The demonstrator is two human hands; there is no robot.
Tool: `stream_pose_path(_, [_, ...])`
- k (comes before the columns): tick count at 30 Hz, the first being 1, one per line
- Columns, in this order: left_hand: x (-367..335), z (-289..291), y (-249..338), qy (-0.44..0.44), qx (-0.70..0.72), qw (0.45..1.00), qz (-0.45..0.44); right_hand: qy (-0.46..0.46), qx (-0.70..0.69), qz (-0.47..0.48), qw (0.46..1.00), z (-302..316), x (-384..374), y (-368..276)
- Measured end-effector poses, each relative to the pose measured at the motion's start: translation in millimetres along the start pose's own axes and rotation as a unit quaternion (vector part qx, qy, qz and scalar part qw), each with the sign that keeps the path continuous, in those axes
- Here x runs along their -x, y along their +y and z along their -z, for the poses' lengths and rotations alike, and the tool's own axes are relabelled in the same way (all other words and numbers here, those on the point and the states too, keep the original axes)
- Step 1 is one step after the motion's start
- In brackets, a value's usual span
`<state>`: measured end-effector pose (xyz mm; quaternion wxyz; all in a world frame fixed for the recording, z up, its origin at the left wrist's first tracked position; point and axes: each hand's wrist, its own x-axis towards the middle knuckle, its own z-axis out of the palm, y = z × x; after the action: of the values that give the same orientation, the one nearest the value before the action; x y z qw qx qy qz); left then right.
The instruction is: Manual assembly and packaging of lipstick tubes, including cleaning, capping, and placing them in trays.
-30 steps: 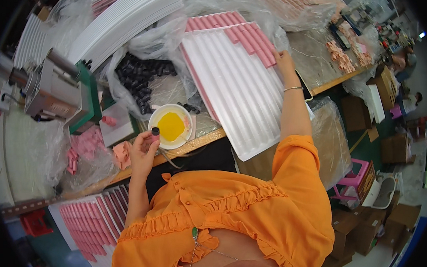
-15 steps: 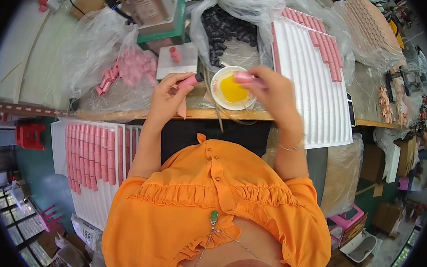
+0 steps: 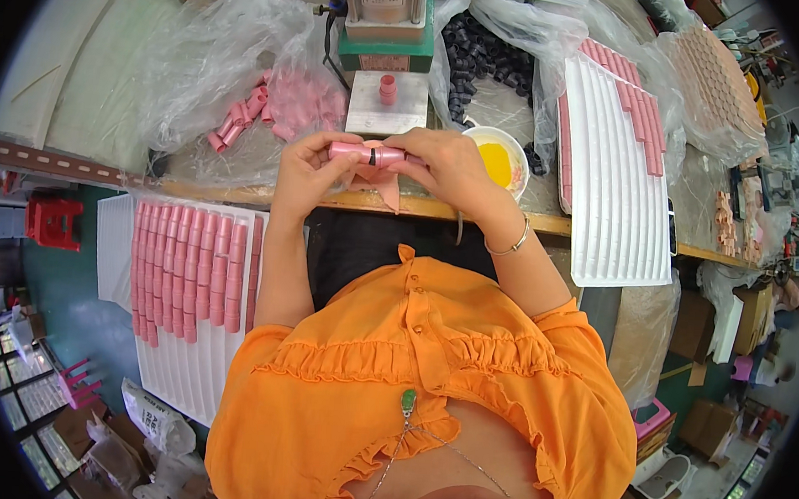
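Note:
Both my hands meet over the table's front edge. My left hand (image 3: 304, 169) is closed around a shiny pink tube (image 3: 347, 151), which points to the right. A black collar (image 3: 374, 156) sits at the tube's right end. Pinched in my right hand (image 3: 450, 168) is another pink tube piece (image 3: 390, 156), lined up with the collar and apparently touching it. A pink cloth (image 3: 382, 192) hangs just below the joint. Beside my right hand stands a white bowl (image 3: 522, 158) with yellow contents (image 3: 495, 165).
A green-based press (image 3: 388, 55) stands ahead, one pink piece (image 3: 387, 90) upright on its metal block (image 3: 361, 105). Loose pink tubes (image 3: 235, 121) lie left; black collars (image 3: 490, 56) fill a plastic bag. White ridged trays with pink tubes flank me, left (image 3: 181, 373) and right (image 3: 612, 240).
My right hand has moved left from over the bowl to my left hand. The two pink pieces, apart before, are now end to end at the black collar. The view has shifted left.

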<state>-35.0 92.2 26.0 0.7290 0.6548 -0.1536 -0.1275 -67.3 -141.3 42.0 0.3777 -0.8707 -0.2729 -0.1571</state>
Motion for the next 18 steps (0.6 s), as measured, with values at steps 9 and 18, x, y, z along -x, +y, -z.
stream_pose_path(9, [-22.5, -47.4, -23.4, 0.068, -0.079, 0.991, -0.089, -0.021, 0.104, -0.095, 0.990, -6.8, -11.6, 9.6])
stream_pose_path(18, [-100.3, -16.3, -55.7, 0.109, -0.390, 0.894, -0.192, 0.021, -0.149, -0.330, 0.932, -11.0, -56.0, 57.5])
